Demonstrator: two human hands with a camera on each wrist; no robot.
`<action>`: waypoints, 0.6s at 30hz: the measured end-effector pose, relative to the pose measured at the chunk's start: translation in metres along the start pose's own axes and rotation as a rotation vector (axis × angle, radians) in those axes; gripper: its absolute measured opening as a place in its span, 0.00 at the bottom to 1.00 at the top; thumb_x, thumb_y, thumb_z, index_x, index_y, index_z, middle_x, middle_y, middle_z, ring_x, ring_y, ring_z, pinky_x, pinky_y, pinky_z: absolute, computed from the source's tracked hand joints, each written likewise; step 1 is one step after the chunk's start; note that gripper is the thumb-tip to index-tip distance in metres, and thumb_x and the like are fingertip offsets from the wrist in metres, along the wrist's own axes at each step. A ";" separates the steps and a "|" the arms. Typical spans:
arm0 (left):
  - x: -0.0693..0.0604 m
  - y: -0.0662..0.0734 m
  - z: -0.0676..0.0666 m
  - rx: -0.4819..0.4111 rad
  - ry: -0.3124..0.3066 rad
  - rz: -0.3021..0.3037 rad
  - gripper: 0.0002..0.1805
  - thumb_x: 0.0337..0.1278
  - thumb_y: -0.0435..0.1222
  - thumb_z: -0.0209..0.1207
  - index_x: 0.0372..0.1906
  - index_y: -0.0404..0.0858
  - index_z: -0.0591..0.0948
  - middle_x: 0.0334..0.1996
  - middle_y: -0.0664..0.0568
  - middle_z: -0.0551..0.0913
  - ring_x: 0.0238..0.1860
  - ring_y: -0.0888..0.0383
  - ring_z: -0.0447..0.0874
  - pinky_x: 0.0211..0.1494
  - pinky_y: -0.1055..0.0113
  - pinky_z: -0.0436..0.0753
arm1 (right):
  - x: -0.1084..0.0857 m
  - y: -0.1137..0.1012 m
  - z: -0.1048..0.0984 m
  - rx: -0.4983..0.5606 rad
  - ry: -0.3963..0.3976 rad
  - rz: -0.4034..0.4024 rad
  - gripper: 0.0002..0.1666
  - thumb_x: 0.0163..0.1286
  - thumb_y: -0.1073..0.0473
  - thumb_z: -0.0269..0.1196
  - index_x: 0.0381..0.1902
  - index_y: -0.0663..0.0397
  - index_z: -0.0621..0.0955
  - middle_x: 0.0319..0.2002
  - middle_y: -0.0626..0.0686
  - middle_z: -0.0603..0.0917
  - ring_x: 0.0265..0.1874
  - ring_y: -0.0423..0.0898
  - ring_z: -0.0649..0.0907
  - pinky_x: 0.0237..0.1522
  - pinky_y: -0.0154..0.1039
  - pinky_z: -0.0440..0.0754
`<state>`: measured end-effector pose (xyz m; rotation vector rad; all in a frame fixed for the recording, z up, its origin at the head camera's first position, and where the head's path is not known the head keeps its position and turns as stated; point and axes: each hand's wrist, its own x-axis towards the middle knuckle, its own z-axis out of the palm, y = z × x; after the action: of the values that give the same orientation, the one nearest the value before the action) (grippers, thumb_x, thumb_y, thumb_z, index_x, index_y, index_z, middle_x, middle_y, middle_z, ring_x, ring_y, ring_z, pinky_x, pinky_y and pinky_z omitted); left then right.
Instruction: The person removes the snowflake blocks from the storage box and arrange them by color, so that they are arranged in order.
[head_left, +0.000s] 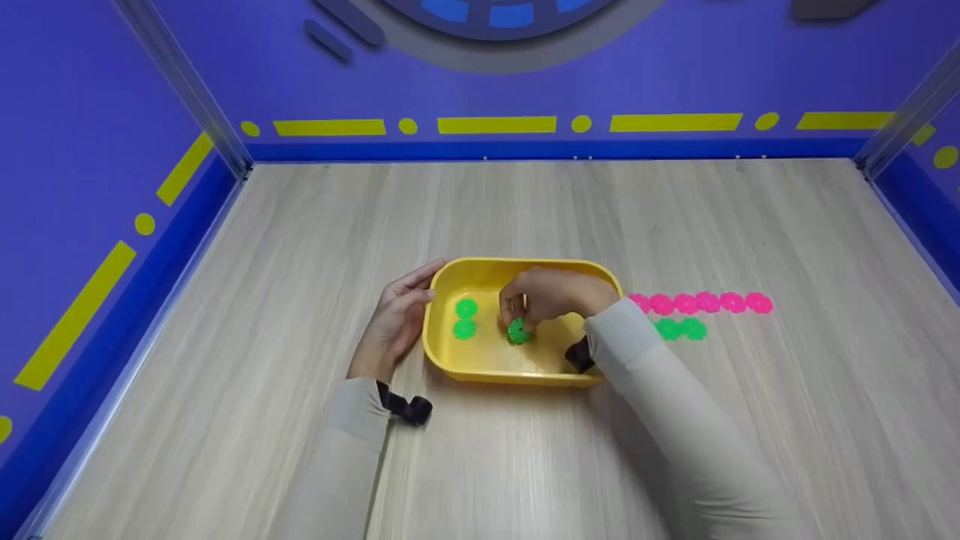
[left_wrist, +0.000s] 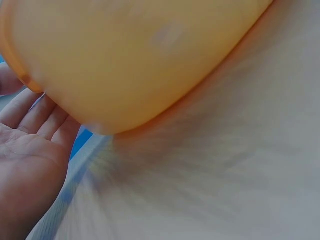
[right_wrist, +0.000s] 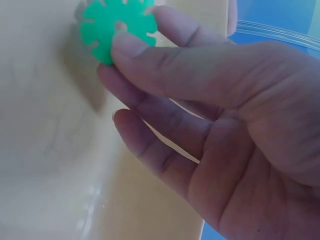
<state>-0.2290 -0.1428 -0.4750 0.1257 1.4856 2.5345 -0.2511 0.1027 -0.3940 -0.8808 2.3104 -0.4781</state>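
Note:
A yellow plastic tub [head_left: 487, 375] stands on the table. My left hand [head_left: 396, 319] rests against its left end; in the left wrist view the fingers [left_wrist: 42, 117] lie fairly straight against the outer wall, by the rim. Inside the tub, my right hand [head_left: 551, 292] pinches a green notched disc [right_wrist: 102, 25] between thumb and fingers, with the other fingers loosely bent. Two more green discs [head_left: 465, 328] lie in the left part of the tub, one behind the other. The right forearm hides part of the tub's right end.
Right of the tub, a row of several pink discs [head_left: 709, 302] lies on the wooden table [head_left: 337, 225]. Green discs [head_left: 691, 328] lie in front of that row, partly behind the right sleeve. Blue-purple panels [head_left: 510, 90] border the table at the back and sides.

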 end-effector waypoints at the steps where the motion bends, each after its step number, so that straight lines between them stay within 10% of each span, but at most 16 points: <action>1: 0.000 0.000 0.000 0.000 0.001 0.000 0.31 0.53 0.20 0.48 0.67 0.23 0.64 0.64 0.42 0.73 0.63 0.56 0.72 0.66 0.66 0.72 | -0.001 0.000 -0.001 -0.005 0.004 -0.009 0.09 0.57 0.68 0.68 0.34 0.49 0.84 0.32 0.47 0.83 0.33 0.42 0.76 0.38 0.33 0.77; 18: 0.001 0.000 -0.001 0.007 0.003 0.005 0.31 0.52 0.20 0.49 0.66 0.22 0.64 0.63 0.41 0.73 0.60 0.56 0.74 0.61 0.69 0.75 | -0.021 0.007 -0.013 0.042 0.093 -0.044 0.07 0.58 0.65 0.69 0.34 0.50 0.83 0.34 0.49 0.84 0.34 0.45 0.78 0.39 0.37 0.79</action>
<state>-0.2300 -0.1429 -0.4756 0.1263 1.4968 2.5351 -0.2502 0.1237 -0.3787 -0.9090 2.3596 -0.5955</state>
